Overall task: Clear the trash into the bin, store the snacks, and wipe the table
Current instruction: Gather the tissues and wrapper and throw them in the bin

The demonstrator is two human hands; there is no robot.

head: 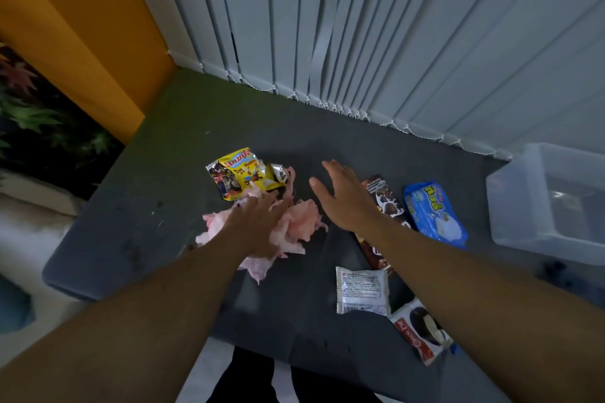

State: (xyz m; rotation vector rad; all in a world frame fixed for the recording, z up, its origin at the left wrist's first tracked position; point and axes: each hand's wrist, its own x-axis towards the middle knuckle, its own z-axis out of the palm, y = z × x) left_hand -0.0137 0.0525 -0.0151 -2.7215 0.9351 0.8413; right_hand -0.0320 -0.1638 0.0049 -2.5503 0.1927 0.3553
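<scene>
Crumpled pink tissue (pixel 302 221) lies in a heap near the middle of the dark grey table (pixel 183 154). My left hand (pixel 258 222) lies flat on top of that heap, fingers stretched toward a torn yellow snack wrapper (pixel 240 175) just beyond it. My right hand (pixel 343 198) hovers to the right of the tissue with straight fingers and holds nothing. Under my right forearm lies a brown chocolate pack (pixel 383 198). Beside it is a blue snack pack (pixel 433 211).
A white sachet (pixel 361 289) and a red-and-white Choco Pie pack (pixel 422 330) lie near the front right edge. A clear plastic box (pixel 553 199) stands at the right end. Vertical blinds (pixel 360 26) hang behind the table, an orange wall (pixel 82 26) at the left.
</scene>
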